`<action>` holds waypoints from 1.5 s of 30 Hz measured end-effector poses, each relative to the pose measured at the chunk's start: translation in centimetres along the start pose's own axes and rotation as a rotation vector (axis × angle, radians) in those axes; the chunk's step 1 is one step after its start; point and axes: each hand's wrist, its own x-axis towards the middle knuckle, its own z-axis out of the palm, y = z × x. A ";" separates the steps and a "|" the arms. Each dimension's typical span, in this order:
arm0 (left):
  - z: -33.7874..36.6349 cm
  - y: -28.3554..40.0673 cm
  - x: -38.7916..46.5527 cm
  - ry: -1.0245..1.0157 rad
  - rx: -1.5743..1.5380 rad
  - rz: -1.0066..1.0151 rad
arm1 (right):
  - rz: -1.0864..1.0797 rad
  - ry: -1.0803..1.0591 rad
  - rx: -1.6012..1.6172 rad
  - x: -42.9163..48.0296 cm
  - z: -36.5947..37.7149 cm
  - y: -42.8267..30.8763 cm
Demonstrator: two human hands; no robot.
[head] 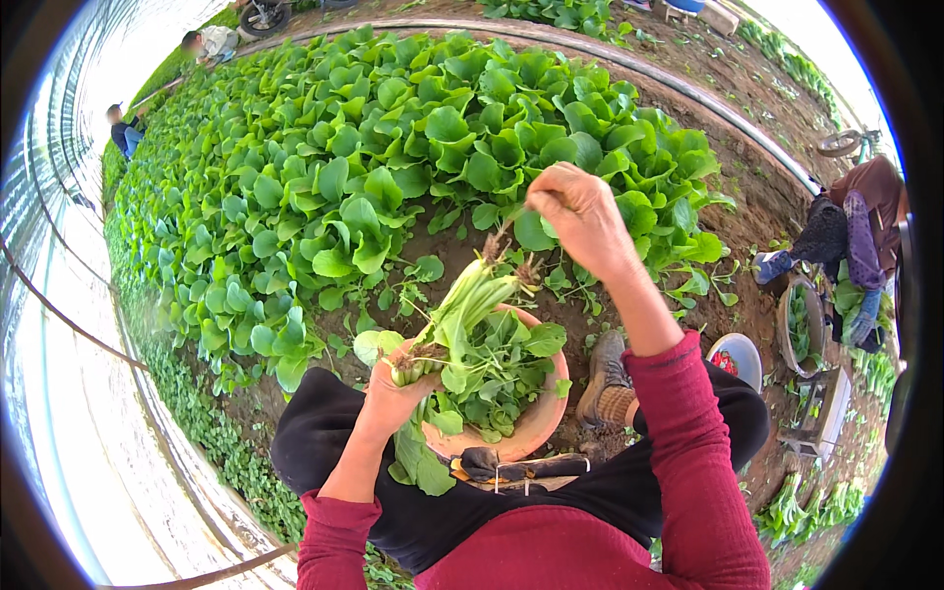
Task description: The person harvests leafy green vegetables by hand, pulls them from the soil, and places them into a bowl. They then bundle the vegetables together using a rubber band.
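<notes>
My left hand point(394, 391) is closed around leafy green plants point(461, 317) with pale stems, whose soil-caked roots point up and away from me. Above those roots is my right hand point(579, 214), its thumb and fingertips pinched together at what looks like a thin root or strand. Beneath the bunch, between my legs, sits a round terracotta-coloured basin point(549, 420) with loose green leaves point(501, 369) in it. Some large leaves of the bunch hang down beside the basin's left rim. Part of my left fingers is hidden by stems.
A dense bed of leafy greens point(354, 162) spreads ahead. At right are a pale bowl point(745, 354) with red items, a basket point(785, 332) of leaves, a small wooden stool point(830, 413), bundled greens point(789, 509) and a gloved co-worker point(863, 236). Two people crouch far left; a pipe point(627, 59) borders the bed.
</notes>
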 end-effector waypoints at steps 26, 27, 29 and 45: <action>0.5 -0.5 0.1 0.089 -0.357 0.028 | 0.226 -0.428 0.939 -4.0 2.4 1.3; 0.8 -0.4 0.2 0.073 -0.399 0.008 | 0.227 -0.499 1.184 -4.6 4.2 0.8; 1.3 -0.3 0.5 0.072 -0.437 -0.020 | 0.303 -0.518 1.376 -6.0 6.6 -0.4; 0.4 1.4 2.3 0.410 -0.603 0.102 | 0.097 -0.244 -0.008 -9.6 6.9 -8.8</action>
